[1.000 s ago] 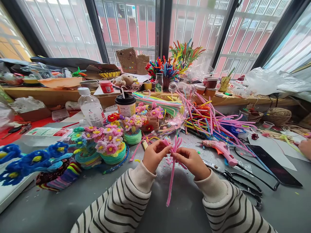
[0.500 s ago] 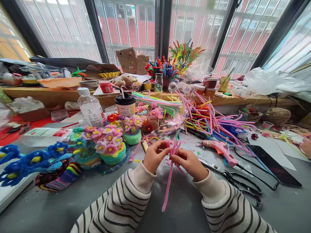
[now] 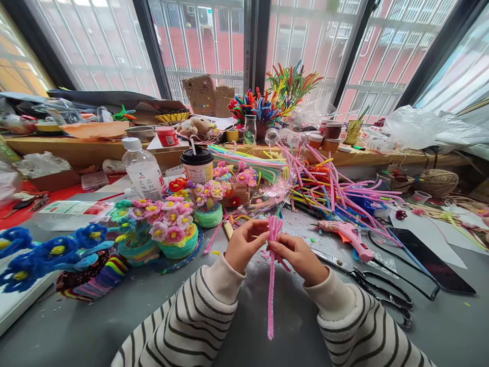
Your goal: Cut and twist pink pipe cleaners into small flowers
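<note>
In front of me my left hand [image 3: 246, 245] and my right hand [image 3: 296, 255] pinch a bundle of pink pipe cleaners [image 3: 274, 229] from both sides. The upper ends of the bundle are folded into loops above my fingertips. One long stem hangs straight down toward the table, and a shorter end pokes out under my right hand. My fingers cover the middle where the pieces meet. A pink glue gun [image 3: 346, 237] lies to the right of my right hand, with black-handled scissors [image 3: 376, 288] nearer to me.
To the left stand pipe-cleaner flower pots [image 3: 178, 239] and blue flowers [image 3: 53, 252], with a plastic bottle [image 3: 143, 171] and a lidded cup [image 3: 196, 165] behind. Loose pipe cleaners [image 3: 336, 188] pile up at the back right. A phone [image 3: 431, 260] lies on the right.
The pink bundle has turned in my fingers: its long stem swung right to hang nearly vertical, and its loops stand closer together. Another person's hand has left the right edge.
</note>
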Motion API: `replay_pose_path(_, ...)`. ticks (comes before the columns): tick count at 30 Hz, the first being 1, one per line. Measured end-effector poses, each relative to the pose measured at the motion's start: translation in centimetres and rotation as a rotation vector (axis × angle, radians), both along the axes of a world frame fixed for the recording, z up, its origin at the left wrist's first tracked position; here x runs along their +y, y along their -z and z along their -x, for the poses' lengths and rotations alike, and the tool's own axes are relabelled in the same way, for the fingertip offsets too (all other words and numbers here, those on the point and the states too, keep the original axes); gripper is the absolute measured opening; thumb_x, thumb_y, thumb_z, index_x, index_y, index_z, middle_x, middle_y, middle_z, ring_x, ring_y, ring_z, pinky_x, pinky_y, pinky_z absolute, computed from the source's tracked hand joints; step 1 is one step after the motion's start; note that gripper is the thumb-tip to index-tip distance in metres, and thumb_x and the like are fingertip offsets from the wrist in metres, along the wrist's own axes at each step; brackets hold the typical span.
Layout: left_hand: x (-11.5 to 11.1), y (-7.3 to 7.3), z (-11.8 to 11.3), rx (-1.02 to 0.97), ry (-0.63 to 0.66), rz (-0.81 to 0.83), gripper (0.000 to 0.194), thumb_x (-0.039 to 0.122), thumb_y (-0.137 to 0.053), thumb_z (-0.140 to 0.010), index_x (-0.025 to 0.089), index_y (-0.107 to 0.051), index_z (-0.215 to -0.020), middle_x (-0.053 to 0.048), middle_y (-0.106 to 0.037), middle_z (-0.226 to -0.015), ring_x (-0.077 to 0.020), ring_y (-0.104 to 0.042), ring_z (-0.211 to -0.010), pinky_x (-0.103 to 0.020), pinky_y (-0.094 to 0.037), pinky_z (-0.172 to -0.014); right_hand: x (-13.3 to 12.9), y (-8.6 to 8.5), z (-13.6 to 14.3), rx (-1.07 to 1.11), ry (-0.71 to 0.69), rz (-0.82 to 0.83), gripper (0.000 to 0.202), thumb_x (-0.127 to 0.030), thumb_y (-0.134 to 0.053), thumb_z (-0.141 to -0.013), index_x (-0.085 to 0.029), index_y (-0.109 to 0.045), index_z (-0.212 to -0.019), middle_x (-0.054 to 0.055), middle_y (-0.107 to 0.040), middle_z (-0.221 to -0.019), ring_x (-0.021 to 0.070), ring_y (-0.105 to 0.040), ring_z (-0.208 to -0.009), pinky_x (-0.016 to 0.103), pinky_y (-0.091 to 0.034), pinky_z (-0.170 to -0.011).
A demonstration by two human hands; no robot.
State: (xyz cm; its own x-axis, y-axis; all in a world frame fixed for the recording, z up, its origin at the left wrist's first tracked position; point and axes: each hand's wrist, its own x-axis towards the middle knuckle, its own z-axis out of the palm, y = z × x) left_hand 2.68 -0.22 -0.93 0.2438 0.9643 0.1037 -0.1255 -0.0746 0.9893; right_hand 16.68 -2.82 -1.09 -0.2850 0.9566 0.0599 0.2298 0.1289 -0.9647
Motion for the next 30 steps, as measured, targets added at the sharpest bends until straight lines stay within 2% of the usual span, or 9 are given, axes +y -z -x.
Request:
replay_pose_path(8,0.04,-0.29,-0.12,0.005,0.093,0.033,0.025,0.016,-0.061,-0.054,0.013,-0.053,-0.077,0.001,-0.053,-0.065,-0.0102,-0.049,-0.061,-0.021,-0.04,-0.054,-0.01,0.2,0.1,-0.041,-0.019,-0.041,0.032,-0.043,-0.047,-0.071,-0.013,-0.052,-0.063,-0.001,-0.047,-0.054,0.0085,-0.041,-0.051,0.022,-0.032,-0.05)
replay_pose_path(12,-0.05,-0.32,-0.25,0.012,0.033,0.022,0.017,0.015,-0.057,-0.054,0.014,-0.048,-0.069,0.003,-0.049,-0.06,-0.0083,-0.046,-0.055,-0.02,-0.039,-0.051,-0.11,0.17,0.13,-0.009,-0.032,-0.017,0.028,-0.04,-0.047,-0.072,-0.014,-0.052,-0.063,-0.003,-0.045,-0.053,0.0064,-0.038,-0.046,0.02,-0.029,-0.044)
replay_pose_path(17,0.09,-0.13,-0.15,0.01,0.029,0.067,0.017,0.024,-0.055,-0.059,0.015,-0.044,-0.067,0.004,-0.046,-0.056,-0.0072,-0.044,-0.048,-0.021,-0.038,-0.047,-0.13,-0.07,0.22,-0.009,-0.027,-0.037,0.026,-0.038,-0.048,-0.072,-0.014,-0.052,-0.062,-0.004,-0.043,-0.051,0.005,-0.034,-0.043,0.019,-0.026,-0.04)
replay_pose_path(22,0.02,0.08,-0.04,0.105,-0.147,-0.112,0.023,0.028,-0.059,-0.061,0.016,-0.045,-0.075,0.003,-0.047,-0.065,-0.0073,-0.045,-0.055,-0.02,-0.038,-0.051,0.01,0.03,0.11,-0.036,0.012,-0.034,0.027,-0.038,-0.047,-0.072,-0.014,-0.051,-0.061,-0.004,-0.043,-0.049,0.0054,-0.035,-0.042,0.019,-0.029,-0.04)
replay_pose_path(25,-0.19,0.1,-0.08,0.19,-0.11,-0.187,0.019,0.032,-0.056,-0.065,0.015,-0.05,-0.072,0.001,-0.049,-0.066,-0.0081,-0.046,-0.058,-0.02,-0.038,-0.054,0.06,0.31,0.03,-0.094,0.057,-0.078,0.027,-0.038,-0.048,-0.071,-0.014,-0.051,-0.06,-0.002,-0.046,-0.052,0.0072,-0.04,-0.048,0.019,-0.033,-0.045)
replay_pose_path(30,-0.35,0.38,-0.29,0.267,-0.041,-0.16,0.025,0.034,-0.061,-0.06,0.015,-0.049,-0.07,0.003,-0.046,-0.056,-0.0081,-0.044,-0.051,-0.019,-0.036,-0.047,0.04,0.71,0.04,-0.164,0.087,-0.164,0.025,-0.038,-0.049,-0.071,-0.015,-0.052,-0.062,0.0,-0.051,-0.058,0.0102,-0.045,-0.055,0.022,-0.036,-0.05)
